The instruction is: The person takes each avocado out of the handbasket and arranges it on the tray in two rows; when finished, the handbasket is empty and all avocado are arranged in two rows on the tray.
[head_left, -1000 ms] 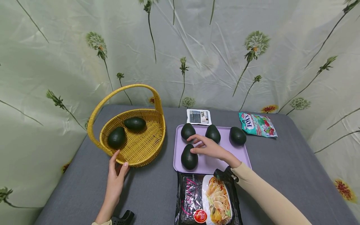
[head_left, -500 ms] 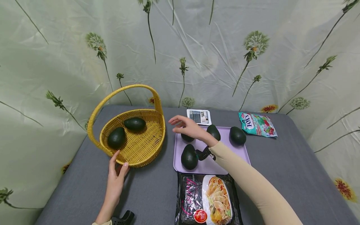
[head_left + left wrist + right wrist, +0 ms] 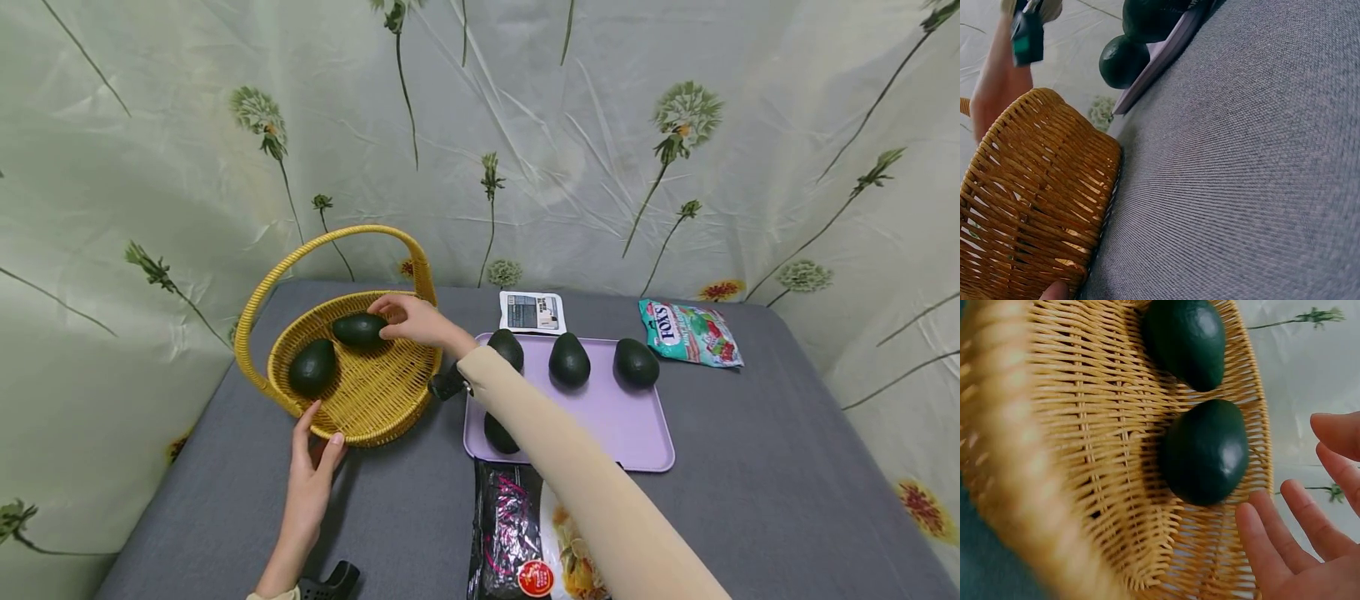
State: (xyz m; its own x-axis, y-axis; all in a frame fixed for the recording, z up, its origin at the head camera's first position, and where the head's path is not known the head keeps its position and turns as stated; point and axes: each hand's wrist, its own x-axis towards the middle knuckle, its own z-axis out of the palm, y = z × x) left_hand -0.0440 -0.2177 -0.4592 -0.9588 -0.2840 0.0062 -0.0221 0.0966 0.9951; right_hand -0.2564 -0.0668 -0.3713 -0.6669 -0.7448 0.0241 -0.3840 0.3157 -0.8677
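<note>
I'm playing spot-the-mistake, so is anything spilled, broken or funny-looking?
Nothing stands out. The basket isn't tipped over, two avocados lie inside, four more avocados lie on the tray, and I see no spills or rips. The sleeve hides some of the noodle pack, so I can't check all of it.

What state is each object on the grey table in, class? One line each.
Dark-green oval avocados: six, looking whole.
Yellow woven basket: upright, handle raised, holding two avocados.
Lilac rectangular plastic tray: flat, holding four avocados.
Teal plastic FOX'S bag: lying flat, looks sealed.
White rectangular packet: lying flat.
Black glossy food package: flat, partly hidden by cream sleeve.
</note>
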